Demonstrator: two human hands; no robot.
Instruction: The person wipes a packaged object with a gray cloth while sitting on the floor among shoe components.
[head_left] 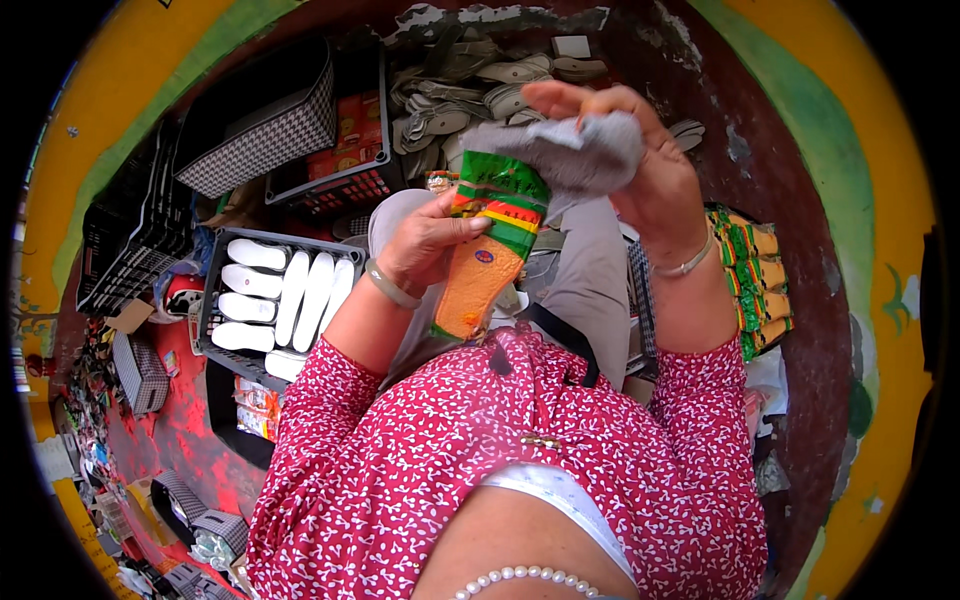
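My left hand (428, 243) grips a packet of insoles (483, 265), with the thumb laid across its front. The packet is a clear sleeve with a green, red and yellow printed top, and a tan, textured insole shows through its lower part. Tilted over my lap, it has its printed end away from me. In my right hand (655, 165), raised at the far right of the packet, is a bunched grey cloth (565, 160). The cloth trails left to the packet's top edge; whether they touch, I cannot tell. Part of my right fingers is hidden behind the cloth.
At left, a dark crate (212, 330) holds white insoles (290, 290). Beyond it stand a houndstooth basket (265, 145) and a black crate (385, 150) with red packs. Loose grey insoles (450, 110) are heaped at the far wall. Similar green-topped packets (765, 285) stand at right.
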